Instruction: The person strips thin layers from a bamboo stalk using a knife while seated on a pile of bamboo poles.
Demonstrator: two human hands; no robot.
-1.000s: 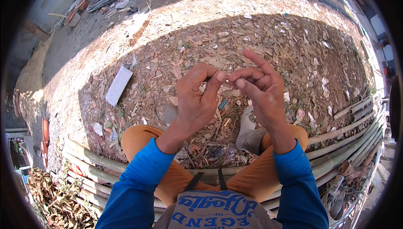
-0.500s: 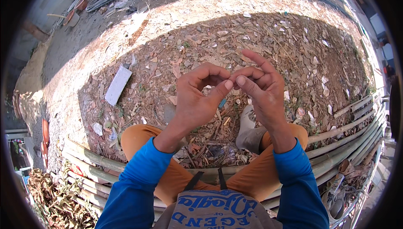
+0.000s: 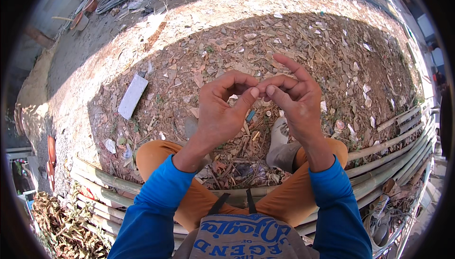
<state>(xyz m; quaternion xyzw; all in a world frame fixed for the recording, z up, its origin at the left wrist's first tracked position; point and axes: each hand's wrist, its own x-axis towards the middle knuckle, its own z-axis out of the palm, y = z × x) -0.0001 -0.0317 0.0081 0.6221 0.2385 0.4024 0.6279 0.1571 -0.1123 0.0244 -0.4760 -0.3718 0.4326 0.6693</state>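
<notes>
at far left, an orange-red thing lies on the ground, its kind hard to tell. near the lower left is a heap of dry leaves, and at the upper left stand pots, one with a stick across it. poles run in from the left, below the heap of litter-strewn ground. a pale block lies tilted on that ground, well apart from the hands.

the left hand is half curled in front of the knees, its thumb and forefinger tips brought together. a small blue scrap shows on the ground beyond, between the two hands in view. a grey boot is planted below the right hand, whose thumb and forefinger are bent close together, with one finger raised outward. the fingertips of both hands meet or nearly meet; whether anything is pinched there i cannot tell, as it would be too small to see. at far right, more poles reach past the orange trousers.
</notes>
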